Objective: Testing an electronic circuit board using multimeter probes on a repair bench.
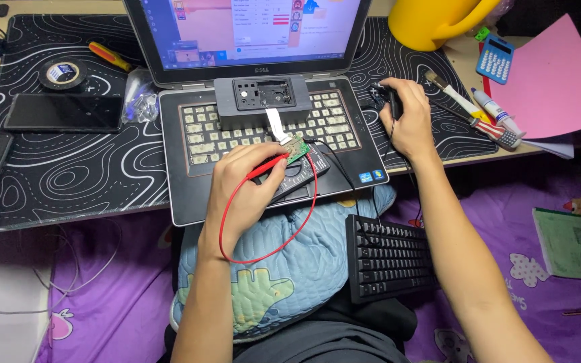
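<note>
Desk mat (75, 168): one, black with white contour lines; I see it carrying everything below.
Laptop (237, 128): one, lid up; it serves as the workbench, so I would keep pressure on its keys light.
Keyboard (386, 259): one, black, loose on the purple bedding by my right forearm.
Grey box (263, 101): one, on the laptop keys, with a white ribbon running down to the board.
Meter (300, 178): one, dark, flat on the palm rest; it lies partly under my left hand.
Left hand (243, 191): closed round the red probe (267, 167), tip at the green board (295, 146); I judge a low, braced wrist keeps the tip from skating.
Right hand (408, 117): clenched on a black probe (393, 101), held on the mat right of the laptop, well apart from the board.
Leads: two; red looping below my left wrist, black trailing from the meter.
Board: one, small, just above the meter, touching the ribbon's end.
</note>
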